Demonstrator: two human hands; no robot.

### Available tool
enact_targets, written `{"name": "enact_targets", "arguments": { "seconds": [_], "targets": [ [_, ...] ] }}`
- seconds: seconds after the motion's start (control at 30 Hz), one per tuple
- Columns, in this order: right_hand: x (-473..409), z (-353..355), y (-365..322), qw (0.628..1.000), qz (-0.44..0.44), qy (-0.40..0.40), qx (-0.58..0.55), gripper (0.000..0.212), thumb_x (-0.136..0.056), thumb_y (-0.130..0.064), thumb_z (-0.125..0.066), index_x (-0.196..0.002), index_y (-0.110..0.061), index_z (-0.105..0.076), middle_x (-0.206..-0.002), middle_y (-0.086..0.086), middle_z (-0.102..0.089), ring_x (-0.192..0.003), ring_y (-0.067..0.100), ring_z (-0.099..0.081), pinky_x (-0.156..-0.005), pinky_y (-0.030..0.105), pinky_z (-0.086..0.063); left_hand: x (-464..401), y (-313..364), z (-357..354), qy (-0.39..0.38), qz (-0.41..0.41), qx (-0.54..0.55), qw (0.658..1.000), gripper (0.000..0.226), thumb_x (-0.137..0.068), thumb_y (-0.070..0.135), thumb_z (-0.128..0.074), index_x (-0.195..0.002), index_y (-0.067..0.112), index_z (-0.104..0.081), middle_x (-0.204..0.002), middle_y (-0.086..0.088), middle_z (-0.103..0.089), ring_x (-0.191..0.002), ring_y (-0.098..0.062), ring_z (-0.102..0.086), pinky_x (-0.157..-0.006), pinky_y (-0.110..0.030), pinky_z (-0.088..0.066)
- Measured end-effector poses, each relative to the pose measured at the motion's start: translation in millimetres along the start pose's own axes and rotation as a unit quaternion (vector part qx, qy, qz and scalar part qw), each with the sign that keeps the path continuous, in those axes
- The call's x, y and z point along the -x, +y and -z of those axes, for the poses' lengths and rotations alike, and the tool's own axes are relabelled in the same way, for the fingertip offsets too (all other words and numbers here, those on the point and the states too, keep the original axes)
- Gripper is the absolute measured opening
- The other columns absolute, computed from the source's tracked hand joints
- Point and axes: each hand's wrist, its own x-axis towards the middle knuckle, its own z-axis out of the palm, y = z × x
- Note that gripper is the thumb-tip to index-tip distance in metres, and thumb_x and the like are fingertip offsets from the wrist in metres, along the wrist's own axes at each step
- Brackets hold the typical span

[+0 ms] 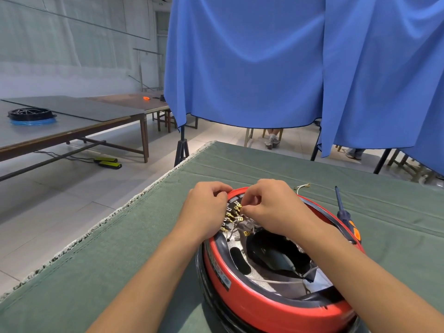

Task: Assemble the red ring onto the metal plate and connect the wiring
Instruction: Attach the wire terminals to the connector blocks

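Observation:
The red ring (pixel 259 306) lies on the green cloth, around a silvery metal plate (pixel 258 276) with dark slots. Several brass wire terminals (pixel 231 216) on pale wires cluster at the ring's far left inner edge. My left hand (pixel 206 210) rests on the ring's far left rim with its fingers curled over the terminals. My right hand (pixel 276 207) reaches in from the right and pinches one brass terminal between thumb and fingertips. What my left fingers grip is hidden.
A black and orange screwdriver (pixel 346 216) lies on the green cloth (pixel 120 272) just right of the ring. A loose white wire (pixel 303 187) lies beyond it. A blue curtain (pixel 288 63) hangs behind the table. A long table (pixel 79 121) with a black ring stands far left.

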Motion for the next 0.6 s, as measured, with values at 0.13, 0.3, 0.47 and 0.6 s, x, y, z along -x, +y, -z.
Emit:
{"name": "enact_targets", "arguments": {
  "seconds": [0.13,0.3,0.47,0.6],
  "targets": [
    [0.7,0.0,-4.0,1.000,-0.016,0.010,0.007,0.013,-0.081,-0.017,-0.062,-0.074,-0.020,-0.073,-0.066,-0.008,-0.054,-0.066,0.006,-0.052,-0.053,0.014,-0.036,0.2,1.0,0.3,-0.001,-0.002,-0.002,1.000,0.028,-0.091,0.010,-0.049,-0.100,0.020,-0.074,-0.095,0.004,-0.072,-0.094,-0.016,-0.064,-0.089,-0.038,-0.051],
    [-0.5,-3.9,-9.8,0.999,-0.022,0.024,0.039,0.015,-0.079,-0.015,-0.060,-0.068,-0.016,-0.071,-0.076,0.003,-0.062,-0.075,0.018,-0.058,-0.052,0.015,-0.034,0.0,1.6,0.0,-0.002,-0.002,-0.007,1.000,0.029,-0.091,0.009,-0.049,-0.100,0.020,-0.074,-0.097,0.004,-0.072,-0.096,-0.016,-0.064,-0.090,-0.037,-0.050],
    [0.2,-3.8,-9.9,0.999,-0.020,0.023,0.045,0.014,-0.078,-0.017,-0.061,-0.069,-0.013,-0.070,-0.078,0.004,-0.062,-0.075,0.020,-0.058,-0.053,0.018,-0.037,0.4,1.9,0.6,-0.005,0.002,-0.006,1.000,0.029,-0.091,0.010,-0.049,-0.102,0.019,-0.074,-0.099,0.003,-0.072,-0.097,-0.016,-0.064,-0.091,-0.038,-0.050],
    [0.5,-3.5,-11.1,0.999,-0.018,0.018,0.043,0.014,-0.080,-0.019,-0.063,-0.069,-0.014,-0.069,-0.076,0.001,-0.058,-0.071,0.016,-0.056,-0.050,0.018,-0.035,0.0,1.6,0.4,-0.006,0.000,-0.007,1.000,0.029,-0.091,0.010,-0.049,-0.103,0.018,-0.074,-0.101,0.002,-0.072,-0.099,-0.018,-0.063,-0.093,-0.039,-0.049]
  ]
}}
